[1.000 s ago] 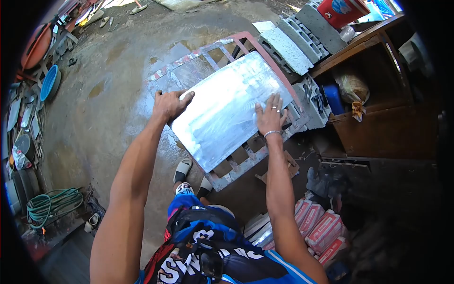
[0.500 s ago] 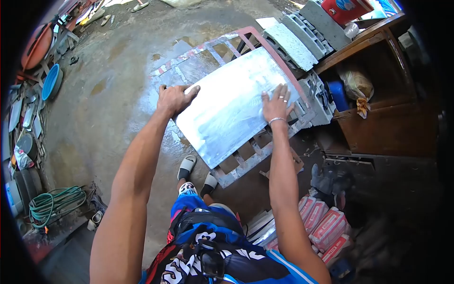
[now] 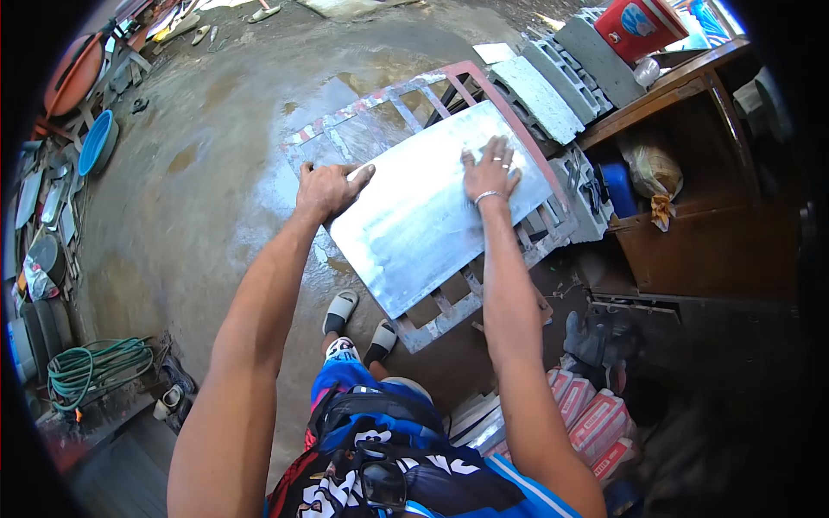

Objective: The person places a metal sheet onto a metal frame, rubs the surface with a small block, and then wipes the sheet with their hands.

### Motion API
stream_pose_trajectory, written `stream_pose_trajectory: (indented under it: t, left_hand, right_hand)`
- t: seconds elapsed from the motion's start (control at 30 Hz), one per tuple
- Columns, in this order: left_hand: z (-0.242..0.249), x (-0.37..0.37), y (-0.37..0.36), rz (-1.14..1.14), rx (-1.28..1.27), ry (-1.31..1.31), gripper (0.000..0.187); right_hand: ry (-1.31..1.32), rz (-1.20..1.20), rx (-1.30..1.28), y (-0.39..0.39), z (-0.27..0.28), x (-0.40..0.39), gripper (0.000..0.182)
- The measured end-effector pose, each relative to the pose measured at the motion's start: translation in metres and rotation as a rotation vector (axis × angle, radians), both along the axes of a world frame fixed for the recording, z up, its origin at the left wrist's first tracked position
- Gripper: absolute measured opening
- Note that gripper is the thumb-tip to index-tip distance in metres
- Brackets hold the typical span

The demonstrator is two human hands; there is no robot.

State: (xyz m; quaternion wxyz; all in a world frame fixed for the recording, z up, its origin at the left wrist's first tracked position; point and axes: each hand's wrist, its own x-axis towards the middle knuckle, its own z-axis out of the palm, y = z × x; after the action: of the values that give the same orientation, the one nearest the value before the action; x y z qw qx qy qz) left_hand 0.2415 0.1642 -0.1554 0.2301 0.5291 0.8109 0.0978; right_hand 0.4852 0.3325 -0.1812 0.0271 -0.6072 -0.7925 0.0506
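A white, wet-looking rectangular board lies on a paint-stained slatted frame. At the board's left edge, my left hand grips it, thumb on top and the other fingers over or beyond the edge, partly hidden. My right hand rests flat on the board's upper right part, fingers spread, with a ring and a bracelet on it. Nothing is seen held under that palm. Bluish streaks cover the board's surface below my right hand.
Concrete blocks stand at the frame's far right, by a red cooler and a wooden cabinet. At the left are a blue basin and a coiled green hose. Pink-and-white packages lie at the lower right.
My right hand has slid up and left across the board. My left hand keeps its hold on the left edge. The whole view has shifted slightly.
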Motion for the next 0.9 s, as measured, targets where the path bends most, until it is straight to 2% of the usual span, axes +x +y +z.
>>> stream_pose_trajectory:
  t: [0.1,0.17,0.27,0.4,0.5,0.63,0.7,0.73,0.8,0.9]
  left_hand:
    - [0.004,0.000,0.001,0.001,-0.003,-0.008,0.062]
    - [0.000,-0.002,0.001,-0.004,0.006,0.003,0.061]
    - [-0.004,-0.004,0.002,-0.006,0.003,0.011,0.061]
    - [-0.002,-0.003,0.005,0.018,-0.009,0.021,0.062]
    - [-0.004,0.000,0.000,0.028,0.015,0.016,0.064]
    - [-0.006,-0.003,0.001,0.017,0.058,0.002,0.065]
    - [-0.006,-0.003,0.000,0.008,0.052,0.005,0.065]
    - [-0.005,-0.003,0.001,0.007,0.037,0.027,0.065]
    - [-0.004,-0.003,0.003,0.004,0.023,0.047,0.066]
    - [-0.001,-0.004,0.004,0.002,-0.016,0.038,0.067]
  right_hand:
    - [-0.004,0.360,-0.040,-0.112,0.001,-0.035,0.080]
    - [0.086,0.531,-0.104,-0.173,0.004,-0.028,0.079]
    - [-0.019,0.501,-0.186,-0.145,0.022,-0.011,0.079]
    - [0.011,0.037,0.013,-0.005,0.007,0.008,0.077]
    - [0.019,-0.045,0.059,0.020,-0.007,-0.014,0.077]
    - [0.050,0.494,-0.027,-0.120,-0.002,-0.050,0.077]
    - [0.158,0.647,-0.029,-0.168,-0.003,-0.039,0.077]
    - [0.164,0.642,-0.026,-0.161,-0.001,-0.036,0.077]
    - [0.015,0.555,-0.078,-0.120,0.009,-0.018,0.076]
    - [0.048,0.162,0.079,-0.009,0.000,0.000,0.071]
